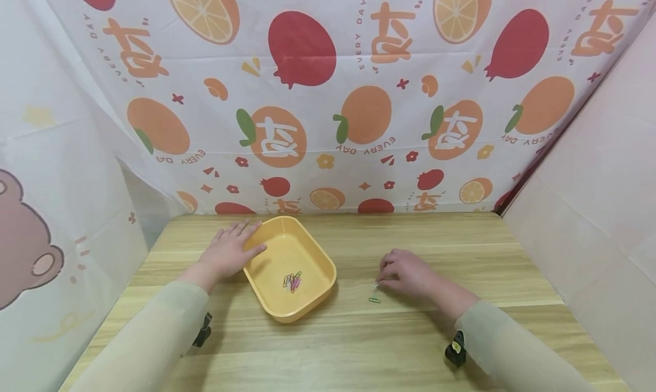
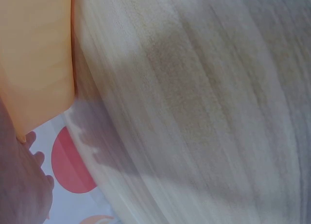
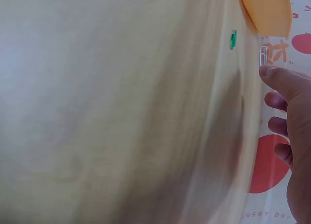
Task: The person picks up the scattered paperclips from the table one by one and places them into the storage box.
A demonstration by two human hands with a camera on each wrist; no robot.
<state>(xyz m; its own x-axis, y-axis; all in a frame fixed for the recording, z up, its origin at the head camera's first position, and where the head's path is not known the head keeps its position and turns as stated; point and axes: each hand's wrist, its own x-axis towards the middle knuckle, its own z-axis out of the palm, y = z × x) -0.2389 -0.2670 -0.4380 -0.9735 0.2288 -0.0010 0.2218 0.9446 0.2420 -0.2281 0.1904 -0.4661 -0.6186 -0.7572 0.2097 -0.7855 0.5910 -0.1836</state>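
Observation:
A yellow tray (image 1: pixel 318 301) stands on the table with a small heap of coloured paper clips (image 1: pixel 292 282) on its floor. My left hand (image 1: pixel 232 250) rests on the tray's left rim, fingers spread and thumb reaching over the inside. In the left wrist view that hand (image 2: pixel 24 180) shows beside the tray wall (image 2: pixel 39 59). To the right of the tray, my right hand (image 1: pixel 407 273) pinches a white paper clip (image 3: pixel 263 54) between thumb and finger. A green paper clip (image 1: pixel 374 300) lies on the table just below it, also visible in the right wrist view.
The wood-grain table (image 1: pixel 328 358) runs back to a fruit-printed cloth (image 1: pixel 328 152) hanging behind it. Pale cloth walls stand at the left (image 1: pixel 66 152) and right (image 1: pixel 605 181). Dark wrist straps (image 1: pixel 455 349) sit on both forearms.

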